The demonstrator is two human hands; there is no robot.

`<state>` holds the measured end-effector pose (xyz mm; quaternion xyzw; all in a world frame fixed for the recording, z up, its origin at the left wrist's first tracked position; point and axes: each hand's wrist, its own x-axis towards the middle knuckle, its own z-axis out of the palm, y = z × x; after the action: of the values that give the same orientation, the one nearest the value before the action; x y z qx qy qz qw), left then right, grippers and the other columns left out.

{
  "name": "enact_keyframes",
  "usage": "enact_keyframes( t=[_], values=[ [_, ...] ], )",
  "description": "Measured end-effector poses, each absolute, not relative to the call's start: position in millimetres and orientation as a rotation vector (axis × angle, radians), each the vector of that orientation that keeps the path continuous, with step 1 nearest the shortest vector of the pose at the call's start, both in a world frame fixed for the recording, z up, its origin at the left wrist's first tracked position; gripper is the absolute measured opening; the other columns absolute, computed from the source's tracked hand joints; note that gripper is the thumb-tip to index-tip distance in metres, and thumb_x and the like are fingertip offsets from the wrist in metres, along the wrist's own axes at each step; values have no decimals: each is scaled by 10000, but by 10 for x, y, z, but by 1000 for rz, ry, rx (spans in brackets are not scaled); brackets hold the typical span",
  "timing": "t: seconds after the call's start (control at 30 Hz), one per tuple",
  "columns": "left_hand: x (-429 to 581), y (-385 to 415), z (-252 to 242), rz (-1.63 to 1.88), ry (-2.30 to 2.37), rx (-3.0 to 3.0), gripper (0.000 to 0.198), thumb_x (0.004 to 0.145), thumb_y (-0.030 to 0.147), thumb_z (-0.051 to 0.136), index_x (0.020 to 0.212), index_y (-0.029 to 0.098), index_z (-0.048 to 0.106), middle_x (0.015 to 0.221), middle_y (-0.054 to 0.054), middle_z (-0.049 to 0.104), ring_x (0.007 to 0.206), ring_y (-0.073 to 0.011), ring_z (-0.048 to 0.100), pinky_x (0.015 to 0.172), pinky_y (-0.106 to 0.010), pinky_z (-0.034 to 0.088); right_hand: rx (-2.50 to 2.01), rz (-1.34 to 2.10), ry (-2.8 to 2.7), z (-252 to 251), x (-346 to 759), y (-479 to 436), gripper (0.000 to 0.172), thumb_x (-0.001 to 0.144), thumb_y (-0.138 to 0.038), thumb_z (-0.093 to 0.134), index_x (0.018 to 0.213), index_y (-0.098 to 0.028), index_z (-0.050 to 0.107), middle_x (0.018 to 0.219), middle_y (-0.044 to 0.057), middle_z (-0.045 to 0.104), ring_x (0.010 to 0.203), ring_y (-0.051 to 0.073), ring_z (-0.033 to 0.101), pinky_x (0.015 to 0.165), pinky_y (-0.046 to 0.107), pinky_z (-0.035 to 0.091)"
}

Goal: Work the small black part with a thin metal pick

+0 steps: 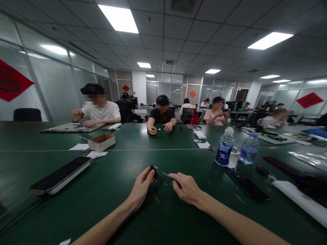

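Observation:
My left hand pinches a small black object between thumb and fingers, above the green table. My right hand grips a small knife with a thin metal blade, its handle mostly hidden by my fingers. The blade tip points left toward the black object, with a small gap between them. The object's shape is too small and dark to make out.
To the left lies a black-and-white slab-shaped device. Two water bottles stand ahead right, beside a black phone. A cardboard box sits on papers. Several co-workers work across the table.

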<state>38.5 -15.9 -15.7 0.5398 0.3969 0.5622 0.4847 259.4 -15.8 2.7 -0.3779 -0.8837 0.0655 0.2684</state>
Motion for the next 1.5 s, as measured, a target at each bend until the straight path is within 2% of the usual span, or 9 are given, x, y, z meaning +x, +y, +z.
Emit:
enact_keyframes(
  t=[0.13, 0.47, 0.7, 0.93, 1.13, 1.33, 1.5],
  values=[
    [387, -154, -168, 1418, 943, 1291, 402, 839, 478, 522, 1110, 191, 597, 1022, -68, 577, 896, -187, 546, 779, -283, 476, -1002, 122, -2420, 19, 2586, -153, 260, 953, -239, 377, 1167, -208, 522, 836, 23, 541, 659, 114, 499, 610, 224, 384],
    [382, -165, -152, 1403, 924, 1284, 380, 857, 462, 499, 1120, 201, 582, 1023, -63, 571, 920, -192, 531, 802, -303, 477, -943, 130, -2447, -27, 2554, -108, 300, 930, -250, 426, 1214, -216, 517, 898, 26, 549, 651, 100, 504, 585, 212, 384],
    [367, -184, -95, 1362, 921, 1348, 361, 855, 438, 514, 1090, 174, 586, 1040, -74, 580, 917, -193, 536, 767, -275, 466, -954, 161, -2447, -33, 2554, -103, 318, 934, -264, 420, 1230, -213, 523, 893, 37, 559, 652, 107, 512, 586, 220, 392],
    [360, -209, -60, 1350, 927, 1357, 360, 795, 404, 608, 1070, 172, 600, 1023, -75, 612, 898, -198, 573, 802, -302, 464, -966, 225, -2442, -50, 2568, -80, 292, 940, -303, 427, 1178, -198, 560, 886, 54, 596, 695, 140, 548, 626, 249, 420],
    [365, -189, -84, 1352, 912, 1351, 336, 818, 380, 587, 1079, 169, 594, 1054, -85, 612, 969, -217, 570, 843, -326, 465, -949, 261, -2463, -65, 2563, -52, 279, 958, -315, 408, 1157, -198, 565, 920, 58, 624, 765, 162, 580, 702, 275, 446],
    [365, -200, -70, 1333, 900, 1361, 338, 823, 351, 586, 1109, 171, 589, 1122, -93, 596, 1021, -228, 559, 884, -343, 446, -943, 327, -2482, -23, 2543, -23, 283, 965, -321, 391, 1134, -194, 580, 896, 47, 643, 740, 153, 596, 690, 262, 443],
    [360, -215, -39, 1320, 902, 1383, 321, 815, 343, 591, 1084, 169, 602, 1103, -84, 607, 1008, -218, 564, 893, -322, 439, -939, 393, -2488, 17, 2556, -19, 283, 973, -335, 371, 1087, -205, 595, 863, 26, 640, 698, 139, 590, 666, 251, 432]
  ],
)
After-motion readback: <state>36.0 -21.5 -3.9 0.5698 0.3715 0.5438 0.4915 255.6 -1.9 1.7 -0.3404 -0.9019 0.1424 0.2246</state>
